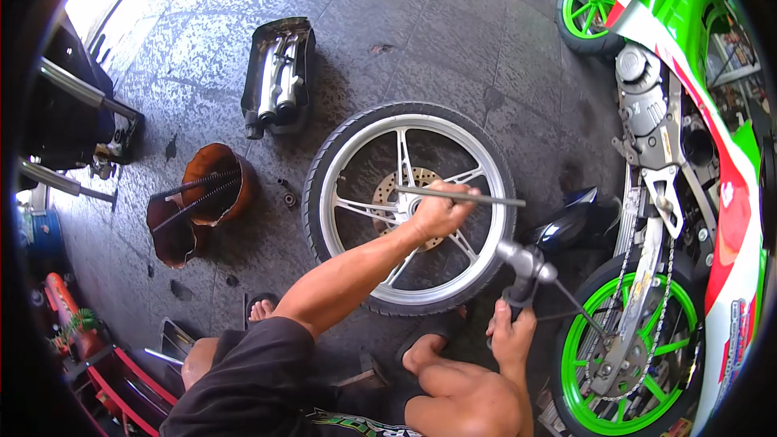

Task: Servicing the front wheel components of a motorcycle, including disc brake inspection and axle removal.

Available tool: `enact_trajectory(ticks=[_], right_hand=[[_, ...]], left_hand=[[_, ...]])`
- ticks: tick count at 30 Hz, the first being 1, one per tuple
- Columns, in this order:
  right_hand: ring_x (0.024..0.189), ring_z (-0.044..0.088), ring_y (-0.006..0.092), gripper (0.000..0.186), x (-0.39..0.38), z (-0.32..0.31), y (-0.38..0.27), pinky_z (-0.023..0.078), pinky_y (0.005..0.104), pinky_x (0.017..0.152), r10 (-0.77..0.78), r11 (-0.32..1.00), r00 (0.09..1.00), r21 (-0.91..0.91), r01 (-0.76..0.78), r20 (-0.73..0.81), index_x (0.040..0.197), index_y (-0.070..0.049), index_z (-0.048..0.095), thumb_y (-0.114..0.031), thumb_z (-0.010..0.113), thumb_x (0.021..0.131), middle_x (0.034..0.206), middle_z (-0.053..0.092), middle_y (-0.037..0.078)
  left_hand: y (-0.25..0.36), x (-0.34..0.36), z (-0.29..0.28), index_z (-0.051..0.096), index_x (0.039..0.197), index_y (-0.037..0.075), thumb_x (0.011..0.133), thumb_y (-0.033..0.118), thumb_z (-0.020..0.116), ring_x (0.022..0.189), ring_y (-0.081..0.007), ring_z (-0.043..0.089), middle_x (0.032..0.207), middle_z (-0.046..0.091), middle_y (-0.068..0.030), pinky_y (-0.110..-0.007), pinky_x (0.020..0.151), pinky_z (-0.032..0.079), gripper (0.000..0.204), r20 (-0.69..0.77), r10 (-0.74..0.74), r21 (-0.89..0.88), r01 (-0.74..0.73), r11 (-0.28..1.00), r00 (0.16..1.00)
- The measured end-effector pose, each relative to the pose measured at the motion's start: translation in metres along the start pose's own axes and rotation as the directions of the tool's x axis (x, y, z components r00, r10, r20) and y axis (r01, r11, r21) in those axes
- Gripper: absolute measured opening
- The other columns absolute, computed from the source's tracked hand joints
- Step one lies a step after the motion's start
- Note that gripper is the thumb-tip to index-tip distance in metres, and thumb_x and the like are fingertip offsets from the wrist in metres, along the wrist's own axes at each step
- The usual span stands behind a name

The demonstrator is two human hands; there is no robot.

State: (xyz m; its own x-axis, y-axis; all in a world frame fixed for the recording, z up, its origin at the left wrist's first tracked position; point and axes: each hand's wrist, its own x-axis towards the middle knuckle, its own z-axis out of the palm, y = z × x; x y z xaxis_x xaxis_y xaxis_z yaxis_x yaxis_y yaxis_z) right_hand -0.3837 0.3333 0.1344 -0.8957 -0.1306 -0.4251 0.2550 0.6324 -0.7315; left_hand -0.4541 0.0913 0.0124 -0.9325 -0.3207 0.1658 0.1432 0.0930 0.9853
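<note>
A motorcycle wheel (402, 148) with silver spokes and a black tyre lies flat on the floor in front of me. Round its hub is a perforated brake disc (384, 192). Closed round a thin metal rod (500, 201), my left hand (441, 214) is above the hub. The rod lies nearly level, its right end reaching past the tyre. My right hand (510, 332) grips the handle of a hammer (528, 264), whose metal head is by the tyre's lower right edge, apart from the rod. My left hand and forearm partly hide the hub.
A green, white and red motorcycle (723, 218) stands along the right, with a glossy black part (571, 222) beside it. Left of the wheel are a cut-open container (257, 73) holding metal tubes, a rusty container (243, 194) with long springs, and small loose parts (289, 198). A red jack (69, 316) is lower left.
</note>
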Motion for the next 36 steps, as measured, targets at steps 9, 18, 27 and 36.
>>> enact_trajectory(ticks=[9,18,27,36], right_hand=[[0.103,0.061,0.0454,0.059,-0.084,0.026,0.286,0.048,0.0548,0.084,0.367,0.672,0.812,-0.474,-0.569,-0.454,0.121,-0.001,0.057,-0.042,0.07,0.08,0.11,0.062,0.026],[0.111,0.054,0.0378,0.056,0.026,0.072,0.149,0.04,0.0506,0.097,-0.539,0.722,0.837,-0.458,0.518,0.097,0.121,-0.002,0.056,-0.037,0.072,0.081,0.118,0.056,0.019],[0.095,0.059,0.0273,0.07,0.077,0.114,0.106,0.043,0.0429,0.082,-0.124,0.312,0.454,-0.4,0.862,0.882,0.105,-0.004,0.059,-0.045,0.088,0.056,0.096,0.062,0.011],[0.081,0.062,0.0247,0.063,0.05,0.092,0.027,0.044,0.0372,0.073,-0.186,0.411,0.395,-0.294,0.863,0.9,0.097,-0.006,0.058,-0.041,0.089,0.055,0.085,0.062,0.008]], left_hand=[[0.111,0.05,-0.071,0.033,0.06,0.014,0.105,0.036,0.041,0.041,-0.0109,0.028,0.048,0.033,0.0006,-0.031,0.04,0.021,0.051,-0.247,0.108,-0.363,-0.196,0.911,0.963],[0.099,0.044,-0.091,0.031,0.066,0.013,0.105,0.037,0.041,0.045,-0.0088,0.019,0.052,0.024,0.002,-0.028,0.042,0.019,0.046,-0.233,0.02,-0.439,-0.124,0.89,0.972],[0.075,0.05,-0.091,0.037,0.069,0.011,0.105,0.028,0.045,0.044,-0.0078,0.025,0.054,0.028,0.003,-0.026,0.039,0.02,0.04,-0.232,0.015,-0.561,-0.146,0.815,0.973],[0.101,0.044,-0.116,0.031,0.065,0.015,0.105,0.04,0.035,0.048,-0.0088,0.019,0.055,0.025,0.0027,-0.027,0.044,0.019,0.047,-0.141,0.063,-0.537,-0.13,0.833,0.988]])
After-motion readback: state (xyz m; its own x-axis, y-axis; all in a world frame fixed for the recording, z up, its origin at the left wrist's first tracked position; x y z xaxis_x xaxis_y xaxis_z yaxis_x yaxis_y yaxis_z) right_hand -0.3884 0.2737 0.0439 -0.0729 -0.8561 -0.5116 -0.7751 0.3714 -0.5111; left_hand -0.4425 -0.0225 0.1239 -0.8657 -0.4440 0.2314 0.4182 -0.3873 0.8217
